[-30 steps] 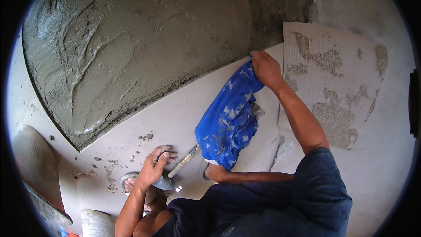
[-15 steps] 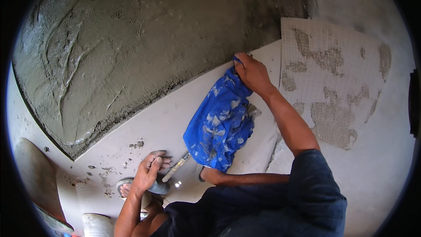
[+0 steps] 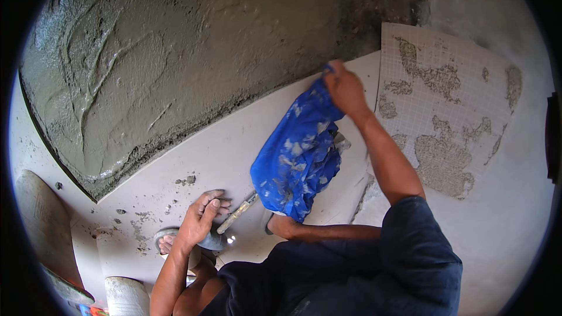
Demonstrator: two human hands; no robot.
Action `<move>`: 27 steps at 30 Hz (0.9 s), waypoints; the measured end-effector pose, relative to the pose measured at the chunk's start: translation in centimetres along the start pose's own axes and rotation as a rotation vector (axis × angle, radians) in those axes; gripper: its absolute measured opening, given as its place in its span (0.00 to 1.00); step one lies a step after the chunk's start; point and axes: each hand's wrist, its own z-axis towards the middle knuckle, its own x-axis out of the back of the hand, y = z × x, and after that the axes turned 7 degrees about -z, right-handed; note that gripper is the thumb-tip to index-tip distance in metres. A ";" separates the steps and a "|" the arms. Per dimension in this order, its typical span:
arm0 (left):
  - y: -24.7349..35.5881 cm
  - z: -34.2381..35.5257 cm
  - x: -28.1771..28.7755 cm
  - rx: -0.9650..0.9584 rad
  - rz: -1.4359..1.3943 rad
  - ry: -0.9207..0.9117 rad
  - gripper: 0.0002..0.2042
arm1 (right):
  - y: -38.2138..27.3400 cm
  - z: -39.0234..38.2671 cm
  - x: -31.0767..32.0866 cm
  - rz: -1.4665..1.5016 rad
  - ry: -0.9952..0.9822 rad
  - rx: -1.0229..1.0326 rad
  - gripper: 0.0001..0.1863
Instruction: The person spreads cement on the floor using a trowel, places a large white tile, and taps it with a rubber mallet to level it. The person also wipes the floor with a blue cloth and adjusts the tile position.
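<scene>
A corner of a crumpled blue cloth (image 3: 284, 158), smeared with grey patches, is pinched in my right hand (image 3: 346, 89) near the edge of the wet mortar bed (image 3: 234, 35). The rest of the cloth hangs down over the pale tile, in front of my foot (image 3: 282, 226). My left hand (image 3: 202, 215) is empty, its fingers loosely bent and apart. Beside its fingertips lies a slim, worn tool handle (image 3: 237, 215); the cloth hides its far end, so the tool's kind cannot be made out.
A pale gridded sheet (image 3: 451, 70) with patches of dried mortar lies at the right. Small mortar crumbs (image 3: 186, 180) are scattered over the tiles. My other foot (image 3: 167, 240), in a sandal, is beside my left wrist. Two mortar-stained cylindrical objects (image 3: 47, 216) stand at the lower left.
My right hand has moved slightly up and right, drawing the cloth's top corner with it. My left hand has shifted a little and stays empty.
</scene>
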 end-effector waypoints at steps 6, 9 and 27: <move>0.0 -0.1 -0.1 0.024 -0.028 0.004 0.21 | 0.4 0.1 -0.4 -0.120 0.119 -0.056 0.14; -0.1 0.0 -0.1 0.000 0.002 0.000 0.21 | 0.3 0.0 -0.4 -0.043 -0.047 0.110 0.15; -0.1 0.2 -0.2 -0.002 -0.026 0.017 0.21 | 1.3 -0.1 -0.3 -0.022 -0.083 0.068 0.15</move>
